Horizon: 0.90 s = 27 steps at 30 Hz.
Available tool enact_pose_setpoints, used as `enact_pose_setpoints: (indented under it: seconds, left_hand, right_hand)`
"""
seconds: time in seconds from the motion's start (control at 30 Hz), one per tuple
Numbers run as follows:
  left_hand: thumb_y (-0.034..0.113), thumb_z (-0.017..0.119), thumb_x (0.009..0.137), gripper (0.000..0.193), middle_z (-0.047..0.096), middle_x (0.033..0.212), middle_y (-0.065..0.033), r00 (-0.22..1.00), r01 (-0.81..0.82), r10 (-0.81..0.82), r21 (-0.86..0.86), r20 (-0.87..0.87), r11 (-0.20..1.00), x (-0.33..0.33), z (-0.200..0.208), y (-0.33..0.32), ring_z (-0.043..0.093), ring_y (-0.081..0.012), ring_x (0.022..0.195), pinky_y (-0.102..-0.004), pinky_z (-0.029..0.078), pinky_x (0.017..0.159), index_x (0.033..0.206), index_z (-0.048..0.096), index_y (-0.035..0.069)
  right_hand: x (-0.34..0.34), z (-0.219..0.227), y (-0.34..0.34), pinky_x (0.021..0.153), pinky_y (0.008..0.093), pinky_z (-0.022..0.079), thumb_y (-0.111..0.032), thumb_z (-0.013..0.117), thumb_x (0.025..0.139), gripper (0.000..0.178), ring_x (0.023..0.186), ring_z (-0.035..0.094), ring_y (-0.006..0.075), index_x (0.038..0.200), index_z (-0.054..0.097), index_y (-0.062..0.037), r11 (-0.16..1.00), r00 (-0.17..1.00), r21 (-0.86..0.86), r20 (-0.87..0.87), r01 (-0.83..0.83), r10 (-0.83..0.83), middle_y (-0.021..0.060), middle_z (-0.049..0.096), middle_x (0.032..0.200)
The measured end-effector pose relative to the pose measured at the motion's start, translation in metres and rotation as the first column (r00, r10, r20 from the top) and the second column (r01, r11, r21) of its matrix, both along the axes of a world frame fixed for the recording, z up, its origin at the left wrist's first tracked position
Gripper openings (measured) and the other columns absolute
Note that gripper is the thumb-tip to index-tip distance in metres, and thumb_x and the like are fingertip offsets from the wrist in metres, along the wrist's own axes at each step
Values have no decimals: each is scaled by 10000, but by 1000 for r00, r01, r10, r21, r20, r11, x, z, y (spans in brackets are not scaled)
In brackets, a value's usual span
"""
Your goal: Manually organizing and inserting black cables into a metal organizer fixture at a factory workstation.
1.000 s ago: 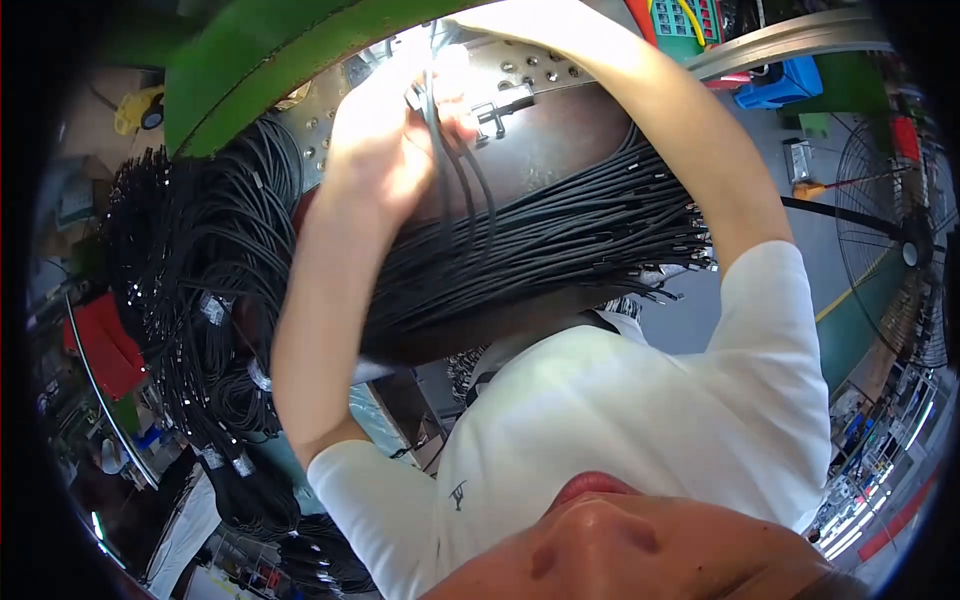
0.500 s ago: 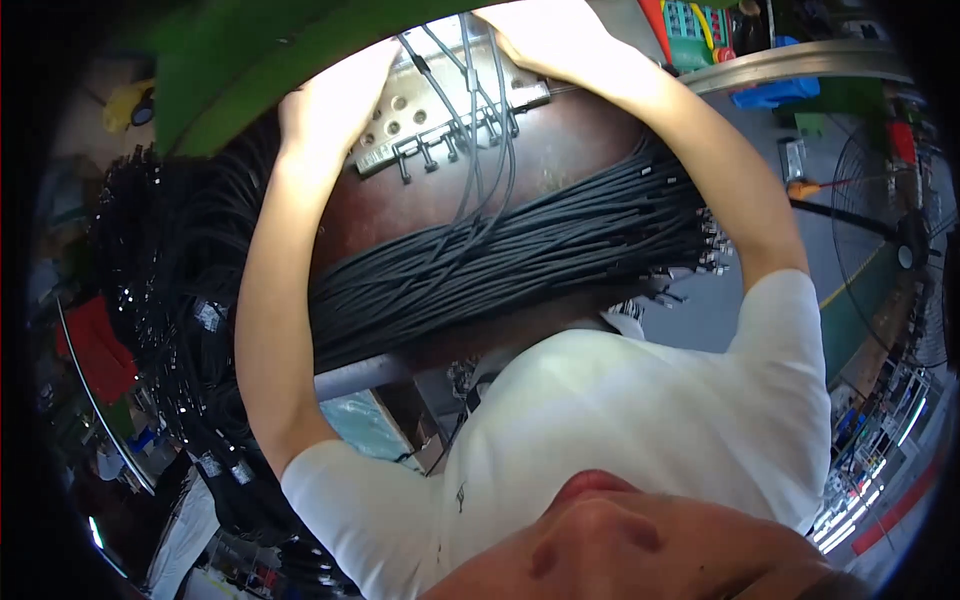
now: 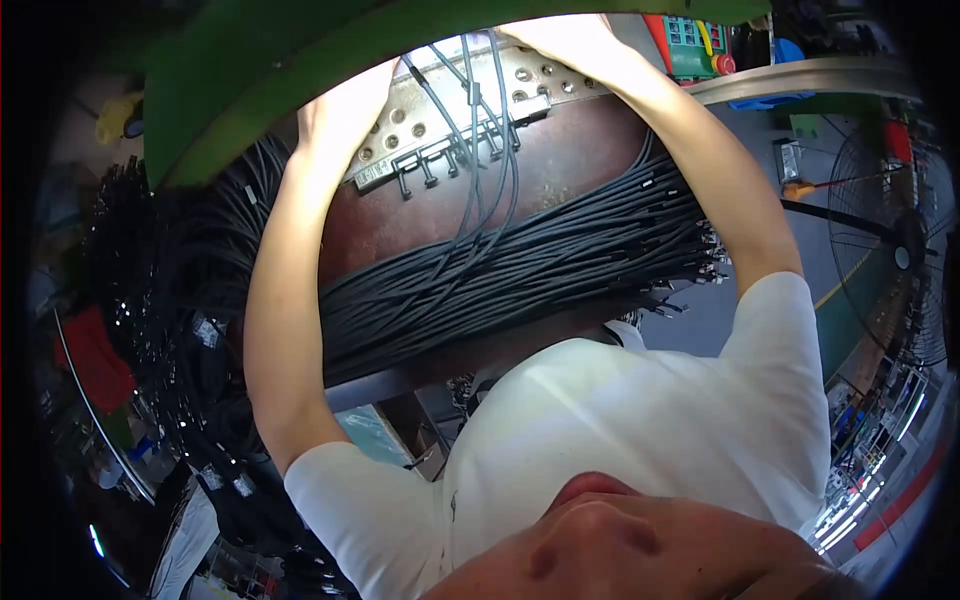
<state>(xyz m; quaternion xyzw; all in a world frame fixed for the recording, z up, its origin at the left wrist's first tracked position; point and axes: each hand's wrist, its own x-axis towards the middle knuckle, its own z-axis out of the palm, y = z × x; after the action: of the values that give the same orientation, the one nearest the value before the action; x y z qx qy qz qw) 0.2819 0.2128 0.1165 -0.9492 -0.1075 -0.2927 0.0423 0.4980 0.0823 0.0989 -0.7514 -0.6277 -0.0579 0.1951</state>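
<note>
My left hand rests at the left side of a metal fixture plate with round holes. My right hand reaches over the plate's far right part. Bright light washes out both hands, and a green panel edge hides their fingers, so what they hold cannot be seen. Between them, several black cables run down across the plate and past a row of small dark pegs on its near edge. These cables continue onto a thick bundle of black cables lying across the brown work surface.
The green panel overhangs the far side. More black cables hang in a mass at the left. At the right are a curved metal rim, a green control box with a red button, and a fan.
The view has shifted slightly, with the green panel reaching lower over the hands. My right hand sits a little farther right, and more holes of the plate show beside it.
</note>
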Motion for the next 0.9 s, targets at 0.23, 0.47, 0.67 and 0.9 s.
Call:
enact_pose_setpoints:
  seconds: [0.23,0.47,0.67,0.9]
  left_hand:
    - [113,577,843,611,363,1403,-182,997,-53,81,-898,-19,436,-62,30,-50,369,-254,1293,-325,287,1063,1379,309,-8]
    - [272,495,903,349,588,1131,-205,579,-673,-305,-654,-756,346,-235,-2,-230,535,-388,1066,-426,413,923,1135,591,30]
    - [290,512,850,406,552,1211,-203,441,-828,25,-395,-897,399,-304,-133,-236,515,-374,1102,-441,397,945,1147,591,23]
    - [339,552,806,446,530,1242,-201,692,-606,188,-419,-697,676,-280,-135,-232,496,-401,1120,-472,377,973,1167,593,81]
  right_hand:
    - [-28,45,-83,851,319,464,-110,554,864,295,999,596,266,1154,594,-73,968,933,243,-331,-59,140,153,604,1113]
    - [-19,-35,-353,954,376,398,-153,464,947,351,1115,511,224,1270,462,-16,681,563,-107,-478,725,-674,138,519,1263]
    - [-67,-176,-432,1017,402,333,-189,613,806,464,1183,461,288,1244,510,-77,808,798,-513,-336,291,-500,117,523,1274]
    - [-67,-169,-422,989,432,345,-166,616,777,385,1138,481,320,1154,592,-90,858,886,-447,-248,254,-392,128,555,1220]
